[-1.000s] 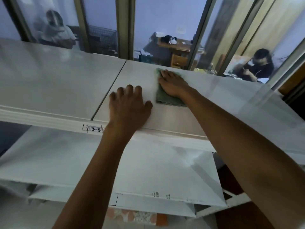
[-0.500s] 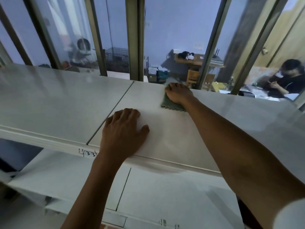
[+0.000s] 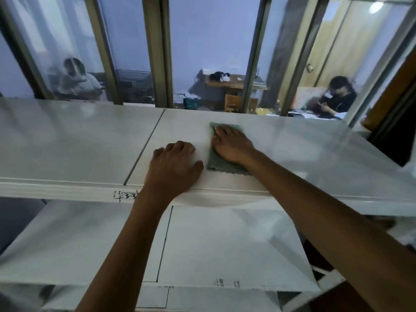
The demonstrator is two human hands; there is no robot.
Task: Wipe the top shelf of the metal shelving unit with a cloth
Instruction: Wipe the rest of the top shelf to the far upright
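From the head camera we look down on the top shelf (image 3: 74, 140) of a white metal shelving unit, made of two panels that meet at a dark seam (image 3: 145, 147) running front to back. Our right hand (image 3: 231, 144) lies flat, palm down, fingers stretched out and together, pressing a green cloth (image 3: 222, 168) onto the right-hand panel; the hand is not closed around the cloth, only spread on top of it. The cloth sits about midway across the depth of the shelf, just to the right of the seam, its scalloped near edge showing below the wrist and a far corner showing beyond the fingertips. Our left hand (image 3: 174, 165) rests beside it on the same panel, palm down with the fingers curled a little, holding nothing; its thumb is close to the cloth's left edge, and we cannot tell whether they touch.

On the front rim of the top shelf, just left of the left wrist, a small label (image 3: 128, 195) reads "3-3" in black, partly hidden by the forearm. A lower shelf (image 3: 225, 244) shows beneath, with faint dark marks on its front edge too blurred to read.

Behind the shelf stands a glass partition with metal frames (image 3: 161, 50). Through it we see a wooden desk (image 3: 234, 83) and two seated people, one at left (image 3: 76, 81) and one at right (image 3: 340, 97).
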